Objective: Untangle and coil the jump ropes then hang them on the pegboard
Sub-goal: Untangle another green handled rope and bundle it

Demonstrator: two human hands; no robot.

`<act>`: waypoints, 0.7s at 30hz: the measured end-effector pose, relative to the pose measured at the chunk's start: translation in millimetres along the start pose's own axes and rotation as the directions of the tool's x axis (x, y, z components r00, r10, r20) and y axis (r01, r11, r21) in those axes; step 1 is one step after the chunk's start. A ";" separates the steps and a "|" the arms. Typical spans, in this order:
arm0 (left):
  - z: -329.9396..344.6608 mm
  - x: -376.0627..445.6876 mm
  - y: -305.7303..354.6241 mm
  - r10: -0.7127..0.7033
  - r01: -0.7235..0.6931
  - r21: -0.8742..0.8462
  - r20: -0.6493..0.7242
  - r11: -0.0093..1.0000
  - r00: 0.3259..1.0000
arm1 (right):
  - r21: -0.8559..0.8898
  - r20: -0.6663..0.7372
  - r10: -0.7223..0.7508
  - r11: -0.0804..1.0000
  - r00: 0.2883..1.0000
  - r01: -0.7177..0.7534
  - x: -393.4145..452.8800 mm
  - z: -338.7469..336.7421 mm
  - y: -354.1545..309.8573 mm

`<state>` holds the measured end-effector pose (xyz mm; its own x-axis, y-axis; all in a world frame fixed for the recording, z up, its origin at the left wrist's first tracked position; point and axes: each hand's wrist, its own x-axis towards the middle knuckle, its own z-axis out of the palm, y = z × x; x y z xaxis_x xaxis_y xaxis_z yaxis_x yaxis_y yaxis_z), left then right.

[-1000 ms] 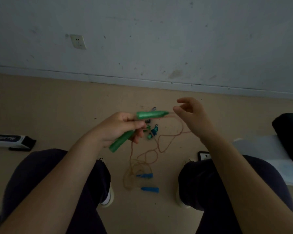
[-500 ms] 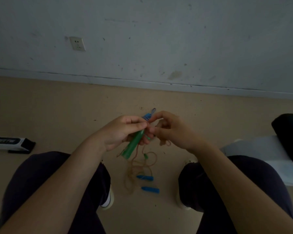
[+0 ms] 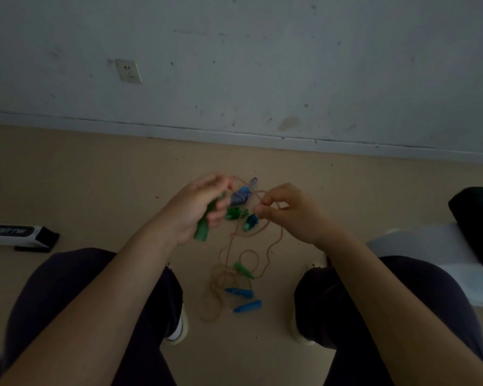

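Observation:
My left hand (image 3: 198, 210) is closed around a green jump-rope handle (image 3: 202, 232), whose lower end sticks out below the palm. My right hand (image 3: 285, 210) pinches the thin tan rope (image 3: 273, 240) between thumb and fingers. The rope hangs in loops to the floor between my knees. Between the hands on the floor lie a blue-and-white patterned rope bundle (image 3: 240, 196), a green handle (image 3: 236, 213) and a teal handle (image 3: 251, 222). Lower down lie another green handle (image 3: 243, 270) and two blue handles (image 3: 239, 292) (image 3: 248, 306) in a tangle of tan rope (image 3: 221, 282). No pegboard is in view.
I sit with both knees apart over a beige floor. A white wall with a socket (image 3: 128, 71) is ahead. A black-and-white box (image 3: 17, 235) lies at the left. A black object (image 3: 477, 218) rests on white sheeting (image 3: 430, 254) at the right.
My hands have drawn apart since half a second ago. The right hand moved right, pulling the tan rope with it, and the left hand shifted up with the green handle.

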<state>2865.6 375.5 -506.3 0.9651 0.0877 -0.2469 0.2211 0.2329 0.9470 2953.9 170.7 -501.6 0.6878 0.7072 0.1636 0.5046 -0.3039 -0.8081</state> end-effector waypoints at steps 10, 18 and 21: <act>4.5 -3.0 -2.8 -0.007 0.049 0.301 -0.140 0.952 0.990 | 0.324 0.079 0.346 0.878 0.935 -0.353 -0.4 -10.5 -5.0; 10.7 -6.6 1.7 -0.195 0.118 0.442 0.133 0.889 0.972 | 0.548 -0.083 0.467 0.759 0.880 -0.351 4.4 -15.0 -9.9; -6.1 -10.5 10.9 -0.140 0.086 0.464 0.084 0.882 0.987 | 0.482 -0.222 0.492 0.806 0.842 -0.344 1.3 -29.6 -1.4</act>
<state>2857.0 383.0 -494.6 0.9330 -0.0272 -0.3589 0.3428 -0.2368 0.9091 2969.5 153.2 -483.6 0.9432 0.3038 -0.1343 -0.0816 -0.1799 -0.9803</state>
